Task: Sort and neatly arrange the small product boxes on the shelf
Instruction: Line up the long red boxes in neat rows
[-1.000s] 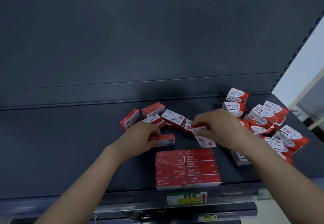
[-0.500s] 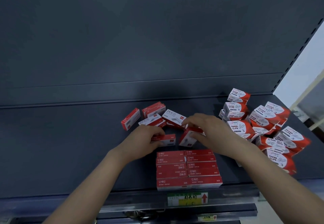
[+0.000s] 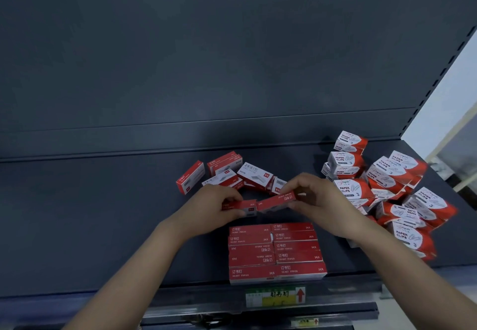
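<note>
Holding the left box (image 3: 241, 207) and the right box (image 3: 277, 200) end to end, just behind the neat block (image 3: 276, 252) at the front edge of the shelf (image 3: 103, 226). Hard to tell if resting on the shelf or lifted a little.

Could go wrong from here: a slip out of such a light pinch, then a drop onto the block, knocking its rows crooked. Could also end up crooked, with the right box tilted up now and not in line with the left box. Could bump the clip pile (image 3: 387, 187) by the right edge with the right arm (image 3: 387, 257), just beside it, and spill it.

Left hand (image 3: 214, 208): narrow, fingers curled, pinching the left box by its left end. Right hand (image 3: 320, 200): narrow too, pinching the right box by its right end. Inner ends of the two boxes touching, or very nearly.

More loose boxes (image 3: 232, 174) lying behind, toward the back edge, not yet sorted.
</note>
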`<state>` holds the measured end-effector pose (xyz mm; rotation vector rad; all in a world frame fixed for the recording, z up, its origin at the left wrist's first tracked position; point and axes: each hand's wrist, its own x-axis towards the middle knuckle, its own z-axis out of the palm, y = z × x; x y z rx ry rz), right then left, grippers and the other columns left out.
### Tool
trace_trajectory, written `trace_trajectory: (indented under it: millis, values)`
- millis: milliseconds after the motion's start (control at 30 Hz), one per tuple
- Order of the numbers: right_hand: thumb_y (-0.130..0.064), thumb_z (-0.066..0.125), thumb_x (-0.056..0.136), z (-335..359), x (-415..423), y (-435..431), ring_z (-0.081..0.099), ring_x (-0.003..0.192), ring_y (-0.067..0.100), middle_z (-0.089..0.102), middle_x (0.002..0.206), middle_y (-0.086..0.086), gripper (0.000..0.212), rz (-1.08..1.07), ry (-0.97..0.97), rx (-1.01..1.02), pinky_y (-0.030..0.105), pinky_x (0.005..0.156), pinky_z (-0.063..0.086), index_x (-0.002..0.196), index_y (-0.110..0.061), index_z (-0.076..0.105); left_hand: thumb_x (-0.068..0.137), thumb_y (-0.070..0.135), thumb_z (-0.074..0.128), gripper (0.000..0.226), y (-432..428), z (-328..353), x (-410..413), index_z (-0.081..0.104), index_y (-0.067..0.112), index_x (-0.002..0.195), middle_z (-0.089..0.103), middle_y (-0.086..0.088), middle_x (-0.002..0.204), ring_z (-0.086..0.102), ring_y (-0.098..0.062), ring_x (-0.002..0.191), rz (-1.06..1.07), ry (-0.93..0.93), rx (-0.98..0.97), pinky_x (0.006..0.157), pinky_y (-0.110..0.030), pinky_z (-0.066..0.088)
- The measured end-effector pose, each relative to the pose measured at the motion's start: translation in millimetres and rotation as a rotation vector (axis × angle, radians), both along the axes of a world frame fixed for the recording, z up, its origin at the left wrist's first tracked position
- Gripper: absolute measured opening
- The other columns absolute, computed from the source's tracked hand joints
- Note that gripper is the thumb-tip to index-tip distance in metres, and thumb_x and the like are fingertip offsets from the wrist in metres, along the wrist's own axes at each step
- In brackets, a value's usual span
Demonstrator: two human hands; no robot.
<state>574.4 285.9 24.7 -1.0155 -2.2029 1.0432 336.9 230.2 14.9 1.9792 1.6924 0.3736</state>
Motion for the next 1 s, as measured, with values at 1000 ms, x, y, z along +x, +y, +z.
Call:
trace_trajectory:
  millis: [1000]
  values:
    - [-0.019, 0.086, 0.058, 9.1, -25.1, -1.6, 0.067, 0.079, 0.022, 0.064, 0.103, 0.006, 0.052, 0.014, -0.414, 0.721, 0.033, 0.047, 0.057, 0.105, -0.014, 0.063, 0.098, 0.018, 0.043, 0.024, 11.7, 32.7, 59.9, 0.063, 0.020, 0.109, 0.067, 0.002, 0.102, 0.064, -0.009, 0.097, 0.337, -0.791, -0.111, 0.086, -0.022, 0.051]
